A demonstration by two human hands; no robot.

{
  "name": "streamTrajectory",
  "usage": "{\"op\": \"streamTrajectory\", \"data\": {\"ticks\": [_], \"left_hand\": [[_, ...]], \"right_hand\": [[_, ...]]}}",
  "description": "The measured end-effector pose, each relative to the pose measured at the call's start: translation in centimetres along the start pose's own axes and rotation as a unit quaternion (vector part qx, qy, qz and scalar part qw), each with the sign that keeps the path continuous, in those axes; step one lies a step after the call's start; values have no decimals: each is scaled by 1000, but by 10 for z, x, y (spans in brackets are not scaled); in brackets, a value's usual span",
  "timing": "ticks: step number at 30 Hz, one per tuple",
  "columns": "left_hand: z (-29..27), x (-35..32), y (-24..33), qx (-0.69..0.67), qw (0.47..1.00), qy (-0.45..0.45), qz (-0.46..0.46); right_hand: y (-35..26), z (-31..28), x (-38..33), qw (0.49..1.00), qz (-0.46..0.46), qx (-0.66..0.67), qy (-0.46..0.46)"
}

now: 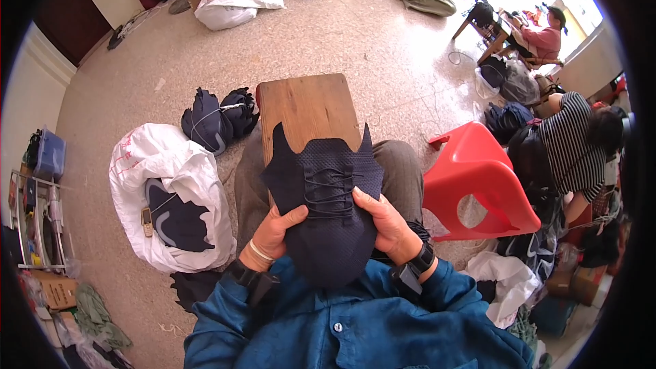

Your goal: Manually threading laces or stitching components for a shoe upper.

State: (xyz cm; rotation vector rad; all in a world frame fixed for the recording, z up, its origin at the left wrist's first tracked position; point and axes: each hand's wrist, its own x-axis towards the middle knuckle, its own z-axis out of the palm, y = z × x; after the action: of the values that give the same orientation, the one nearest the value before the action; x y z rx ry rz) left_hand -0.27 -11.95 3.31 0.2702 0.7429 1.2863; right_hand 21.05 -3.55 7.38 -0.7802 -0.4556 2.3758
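Between my two hands I hold a dark navy shoe upper (328,246), spread out flat, with dark laces strung across its middle. My left hand (272,234) grips its left edge, thumb on top. On the opposite edge my right hand (389,224) pinches it, the thumb beside the laces. Fingers of both hands are mostly hidden beneath the fabric. The far end of the upper, with two pointed tips, overlaps a wooden stool or bench top (311,99) in front of my knees.
To the left stands a white sack (130,171) with dark pieces and a phone (146,221) on them. Tied bundles of uppers (205,123) lie beyond it. A red plastic stool (492,198) is at my right. A person in stripes (574,143) bends nearby; another sits farther off.
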Motion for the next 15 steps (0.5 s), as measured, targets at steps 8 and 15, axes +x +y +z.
{"op": "streamTrajectory", "data": {"ticks": [8,15], "left_hand": [[-4,5,9,116,993,-12,34],[0,7,12,100,994,-12,41]], "right_hand": [[0,-10,-1,1000,0,4,20],[1,-24,-2,998,13,-54,-10]]}}
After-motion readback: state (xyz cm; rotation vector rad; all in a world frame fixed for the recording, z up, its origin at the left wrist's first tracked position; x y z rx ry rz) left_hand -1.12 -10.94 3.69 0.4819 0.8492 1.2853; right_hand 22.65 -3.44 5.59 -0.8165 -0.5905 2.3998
